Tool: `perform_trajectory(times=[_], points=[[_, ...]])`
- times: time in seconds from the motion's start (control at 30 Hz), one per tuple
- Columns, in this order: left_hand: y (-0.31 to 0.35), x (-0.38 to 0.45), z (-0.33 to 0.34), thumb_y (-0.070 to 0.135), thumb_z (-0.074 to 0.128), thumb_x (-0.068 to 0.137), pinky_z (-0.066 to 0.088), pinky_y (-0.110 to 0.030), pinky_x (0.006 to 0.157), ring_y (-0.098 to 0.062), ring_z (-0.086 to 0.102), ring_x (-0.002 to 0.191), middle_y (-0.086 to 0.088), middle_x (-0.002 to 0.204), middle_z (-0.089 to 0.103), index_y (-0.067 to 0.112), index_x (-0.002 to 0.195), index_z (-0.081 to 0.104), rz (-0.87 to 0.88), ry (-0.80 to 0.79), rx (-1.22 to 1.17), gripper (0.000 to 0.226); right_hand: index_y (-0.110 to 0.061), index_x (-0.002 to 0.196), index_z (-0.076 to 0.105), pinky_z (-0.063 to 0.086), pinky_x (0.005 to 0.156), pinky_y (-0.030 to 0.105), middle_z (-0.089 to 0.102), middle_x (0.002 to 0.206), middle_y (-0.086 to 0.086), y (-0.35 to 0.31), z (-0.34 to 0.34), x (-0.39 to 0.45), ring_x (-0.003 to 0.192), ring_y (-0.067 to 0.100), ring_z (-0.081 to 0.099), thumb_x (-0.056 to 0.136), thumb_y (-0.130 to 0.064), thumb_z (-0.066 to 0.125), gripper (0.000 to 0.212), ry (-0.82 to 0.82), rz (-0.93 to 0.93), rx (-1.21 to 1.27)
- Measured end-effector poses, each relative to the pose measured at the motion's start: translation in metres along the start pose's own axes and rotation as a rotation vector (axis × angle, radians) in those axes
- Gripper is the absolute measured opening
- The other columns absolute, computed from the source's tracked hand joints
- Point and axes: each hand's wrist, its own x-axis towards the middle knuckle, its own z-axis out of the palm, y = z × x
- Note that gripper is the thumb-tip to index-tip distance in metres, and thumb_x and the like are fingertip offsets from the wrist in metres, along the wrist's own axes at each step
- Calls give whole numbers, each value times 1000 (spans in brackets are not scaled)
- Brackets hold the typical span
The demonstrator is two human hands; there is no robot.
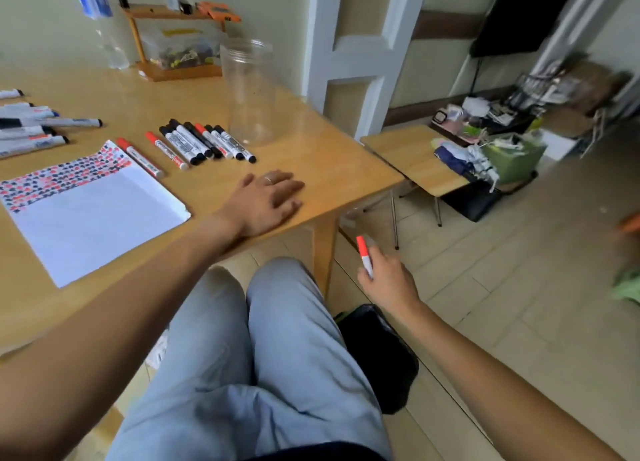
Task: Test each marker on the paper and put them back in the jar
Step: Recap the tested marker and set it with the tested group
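The jar (250,90) at one o'clock looks empty, so returning hasn't begun. The paper (93,215) shows many marks. The right hand (388,280) pinches a red marker (364,255); the left hand (266,201) lies spread flat.

No text, brand or number can be read anywhere. The barrels of the markers in the row (207,142) at centre left carry dark printed label lines, but these are too small and blurred to make out. The markers in the pile (31,128) at the left edge show blue and red label patches, equally illegible. The water bottle (98,21) at upper left wears a blue label whose print is smeared.
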Motion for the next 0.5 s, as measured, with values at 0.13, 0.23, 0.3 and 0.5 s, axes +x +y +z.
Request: perform_trajectory(times=[0.13, 0.23, 0.3, 0.5], points=[[2, -2, -2, 68, 21, 92, 10, -51, 124, -16, 21, 154, 6, 164, 31, 40, 155, 37, -12, -14, 11, 71, -13, 126, 53, 53, 75, 36, 69, 109, 15, 43, 45, -19, 95, 36, 67, 96, -31, 61, 36, -259, 206, -60], [1, -1, -1, 65, 27, 96, 12, -51, 124, -17, 22, 154, 5, 164, 32, 39, 154, 38, -19, -3, 8, 65, -12, 124, 56, 48, 77, 33, 68, 115, 14, 67, 69, -32, 105, 35, 67, 97, -32, 62, 34, -333, 319, -90], [0, 0, 1, 60, 31, 102, 13, -51, 124, -17, 22, 154, 4, 164, 32, 38, 155, 38, -15, 10, 21, 58, -13, 123, 57, 49, 78, 33, 67, 115, 13, 79, 83, -40, 106, 33, 67, 96, -31, 63, 33, -366, 359, -105], [-1, 1, 2, 53, 33, 107, 11, -50, 124, -17, 20, 155, 4, 165, 30, 39, 156, 36, -26, 3, 49, 50, -14, 118, 57, 44, 71, 30, 68, 110, 10, 96, 102, -51, 100, 30, 68, 96, -32, 65, 29, -392, 361, -106]])
